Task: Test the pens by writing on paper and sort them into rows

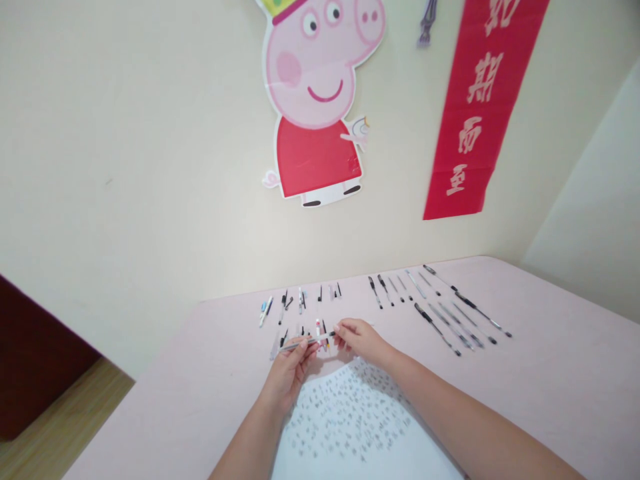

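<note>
A slim pen (pixel 321 337) — held in both hands (pixel 290 370), bridging their gap.

This looks like a home: a cartoon pig cutout (pixel 320 157) (smiling, dressed in red) and a red banner (pixel 480 120) hang on the far wall (pixel 150 147), with wood-look flooring (pixel 75 420) at left.

Slim pen (pixel 323 337): pale grey barrel, dark section at its right end. From where I stand it runs crosswise above the surface (pixel 200 380), slightly slanted; left end lower or nearer, can't tell which. Left hand (pixel 294 367) pinches the barrel, stub poking out leftward. Right hand (pixel 359 338) has the dark end. Too small to identify that dark part.
</note>
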The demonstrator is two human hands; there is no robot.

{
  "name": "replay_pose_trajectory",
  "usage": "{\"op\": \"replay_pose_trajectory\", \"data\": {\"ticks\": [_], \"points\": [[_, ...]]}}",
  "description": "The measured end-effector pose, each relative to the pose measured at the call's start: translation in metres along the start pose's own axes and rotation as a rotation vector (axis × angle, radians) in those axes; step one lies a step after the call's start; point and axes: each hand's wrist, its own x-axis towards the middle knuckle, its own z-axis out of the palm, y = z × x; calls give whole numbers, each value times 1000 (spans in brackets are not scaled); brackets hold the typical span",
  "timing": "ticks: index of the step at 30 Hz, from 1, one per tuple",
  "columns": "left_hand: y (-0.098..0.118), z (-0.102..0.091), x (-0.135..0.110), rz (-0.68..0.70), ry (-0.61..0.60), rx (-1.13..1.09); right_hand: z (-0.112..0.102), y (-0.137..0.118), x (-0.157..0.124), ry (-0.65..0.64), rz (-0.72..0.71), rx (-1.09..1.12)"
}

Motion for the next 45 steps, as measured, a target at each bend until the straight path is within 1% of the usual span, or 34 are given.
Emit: {"op": "replay_pose_trajectory", "data": {"ticks": [6, 12, 20, 32, 45], "points": [[-1, 0, 1, 6, -8, 21, 1, 2, 2, -16, -4, 6], [-1, 0, 3, 6, 1, -5, 2, 3, 2, 44, -32, 4], [-2, 0, 2, 11, 27, -28, 2, 4, 5, 102, -31, 29], [0, 2, 1, 10, 25, -29, 3, 3, 5, 100, -8, 55], [-2, -3, 3, 6, -14, 6, 2, 4, 5, 73, -9, 57]]}}
